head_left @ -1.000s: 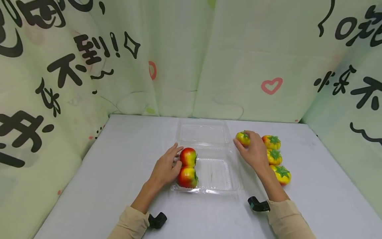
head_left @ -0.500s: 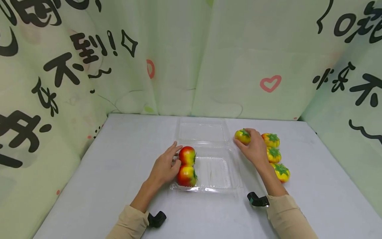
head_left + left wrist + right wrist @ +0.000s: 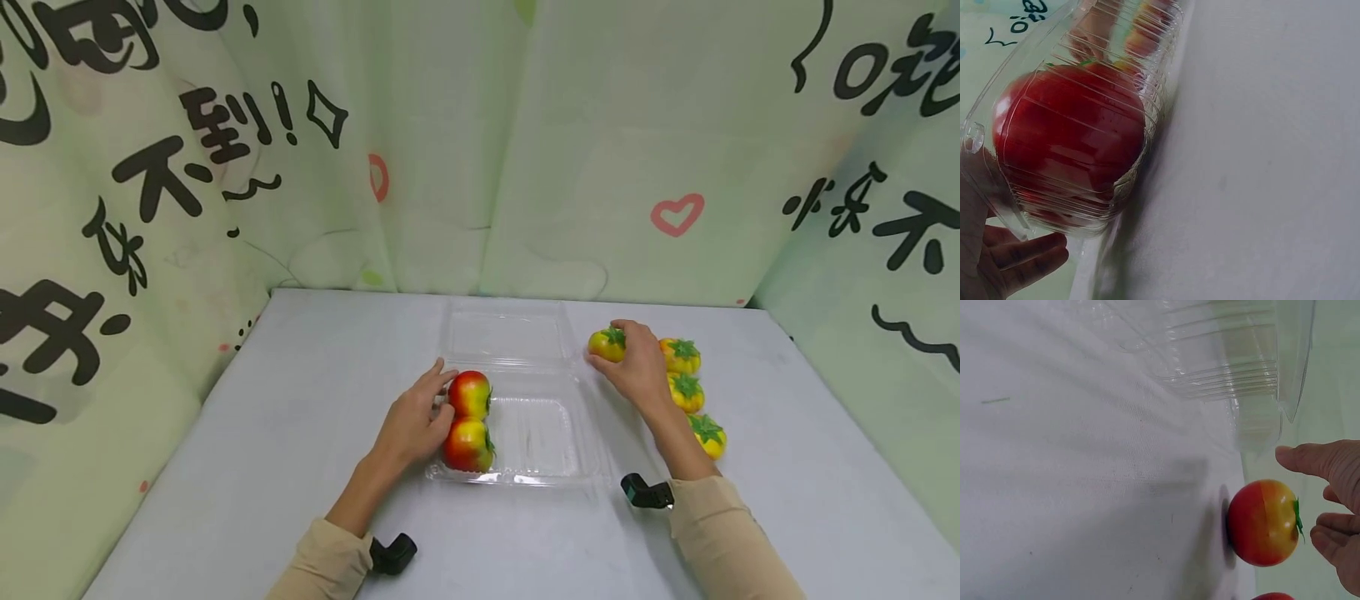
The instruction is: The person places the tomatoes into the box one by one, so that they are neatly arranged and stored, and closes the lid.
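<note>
Two red-and-yellow tomatoes point(image 3: 470, 396) sit along the left side of a clear plastic clamshell box point(image 3: 536, 433), its lid lying back. My left hand point(image 3: 412, 425) lies by the box's left wall with relaxed fingers. In the left wrist view a red tomato point(image 3: 1069, 131) shows through the ribbed wall, with fingertips point(image 3: 1029, 253) just past it. To the right of the box, my right hand point(image 3: 637, 371) has thumb and fingers spread around another tomato point(image 3: 606, 343). In the right wrist view that tomato point(image 3: 1263, 523) shows a gap to the fingers; contact is unclear.
Three more tomatoes point(image 3: 685, 392) stand in a column on the right, partly behind the right forearm. The white table point(image 3: 285, 400) ends at a pale green printed curtain point(image 3: 600, 150) at the back and sides. The raised lid point(image 3: 506, 333) lies behind the box.
The right forearm and cuff have moved slightly forward while the hand stays by the same tomato. The left hand and the two tomatoes in the box keep their places.
</note>
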### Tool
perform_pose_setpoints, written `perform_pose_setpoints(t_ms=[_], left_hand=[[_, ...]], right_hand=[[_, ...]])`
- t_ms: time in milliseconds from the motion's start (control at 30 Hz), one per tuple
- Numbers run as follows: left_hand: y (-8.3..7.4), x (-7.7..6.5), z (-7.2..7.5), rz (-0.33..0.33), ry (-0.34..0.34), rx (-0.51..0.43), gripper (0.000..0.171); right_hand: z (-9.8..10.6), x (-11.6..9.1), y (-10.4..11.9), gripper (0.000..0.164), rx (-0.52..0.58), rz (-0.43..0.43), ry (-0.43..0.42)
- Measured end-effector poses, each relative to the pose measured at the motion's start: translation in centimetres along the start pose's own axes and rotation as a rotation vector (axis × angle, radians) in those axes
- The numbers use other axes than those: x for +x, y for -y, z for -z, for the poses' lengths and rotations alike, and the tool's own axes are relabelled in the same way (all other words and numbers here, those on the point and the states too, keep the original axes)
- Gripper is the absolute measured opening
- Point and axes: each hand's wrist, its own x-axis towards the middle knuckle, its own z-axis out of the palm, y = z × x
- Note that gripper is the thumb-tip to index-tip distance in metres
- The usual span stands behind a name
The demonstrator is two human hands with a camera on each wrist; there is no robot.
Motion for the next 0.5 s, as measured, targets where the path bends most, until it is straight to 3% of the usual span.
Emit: perform_pose_setpoints(t_ms=[500], left_hand=[[-0.20, -0.13, -0.16, 0.030, 0.010, 0.058, 0.052]], right_hand=[[-0.23, 1.02, -0.65, 0.069, -0.052, -0.014, 0.110]])
